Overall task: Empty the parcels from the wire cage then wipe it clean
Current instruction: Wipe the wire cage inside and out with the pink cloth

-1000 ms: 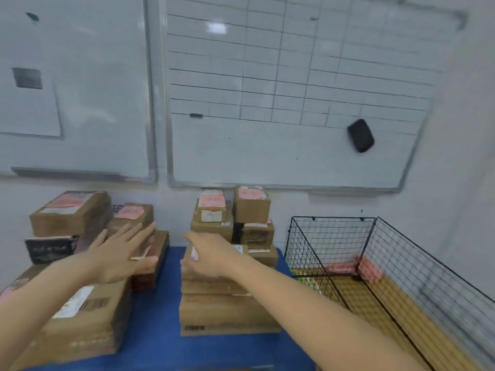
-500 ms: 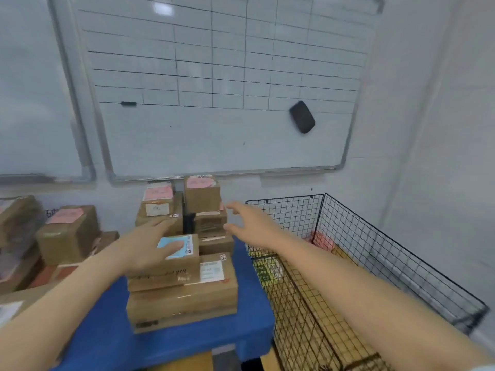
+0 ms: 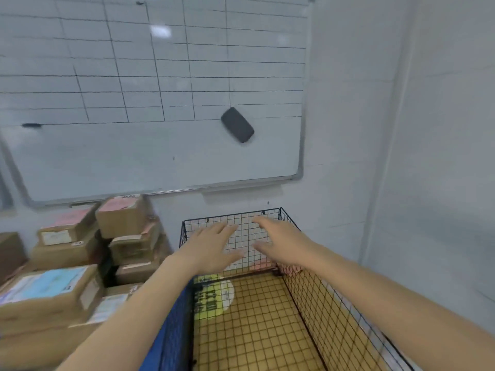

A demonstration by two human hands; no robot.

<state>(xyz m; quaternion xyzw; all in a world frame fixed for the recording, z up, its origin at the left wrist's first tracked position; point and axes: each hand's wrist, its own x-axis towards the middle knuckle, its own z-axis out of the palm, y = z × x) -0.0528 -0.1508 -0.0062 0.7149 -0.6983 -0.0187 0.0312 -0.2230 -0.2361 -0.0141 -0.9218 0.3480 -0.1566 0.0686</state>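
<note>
The black wire cage stands open-topped at the lower right against the wall, with a yellow-brown floor showing through its mesh. Both of my arms reach out over it. My left hand and my right hand hover side by side above the cage's far end, fingers spread and holding nothing. Under my hands, at the far end, lies a parcel with a pink label, mostly hidden. A round yellow-green sticker lies on the cage floor.
Several brown cardboard parcels with pink and blue labels are stacked on a blue surface left of the cage. A whiteboard with a black eraser hangs on the wall behind.
My view has swung right from the parcel stacks to the cage. Both hands left the stacked parcels and moved right, over the cage's far end.
</note>
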